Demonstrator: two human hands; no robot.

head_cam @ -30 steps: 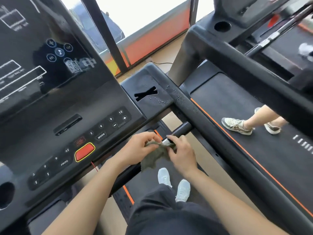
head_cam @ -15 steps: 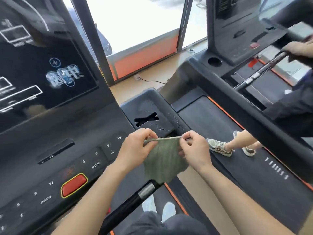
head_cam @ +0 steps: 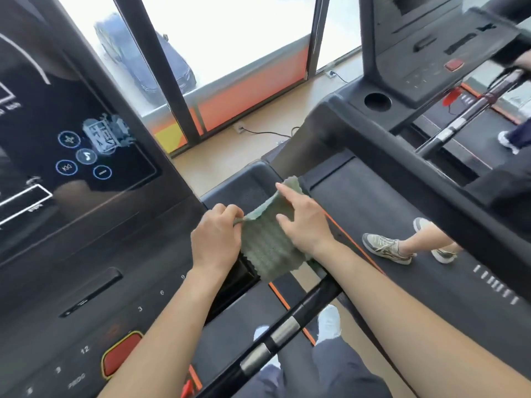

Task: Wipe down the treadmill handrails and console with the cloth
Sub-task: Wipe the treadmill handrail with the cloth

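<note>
Head view: black treadmill console with dark glossy touchscreen [head_cam: 86, 225] fills left half, white icons lit on screen, numbered keys along lower panel. Second black treadmill [head_cam: 402, 214] just beside on the right, another person's legs on its belt. Black tubular handrail with silver metal bands [head_cam: 287, 328] runs diagonally from bottom centre up toward the console's right side, passing under the right forearm. Black recessed tray at the console's right end [head_cam: 247, 182] sits behind the hands. Green ribbed microfibre cloth [head_cam: 264, 251] is held spread out between both hands in front of that tray, upper corner up near the tray edge, lower edge hanging free above the handrail. Left hand [head_cam: 215, 239]: fingers curled, pinching the cloth's left edge. Right hand [head_cam: 304, 222]: index finger and thumb stretched out flat on the cloth's right part, other fingers hidden. Beige sneaker [head_cam: 382, 248] on the neighbour belt. Red oval stop button with yellow rim [head_cam: 120, 357] low on the console.
</note>
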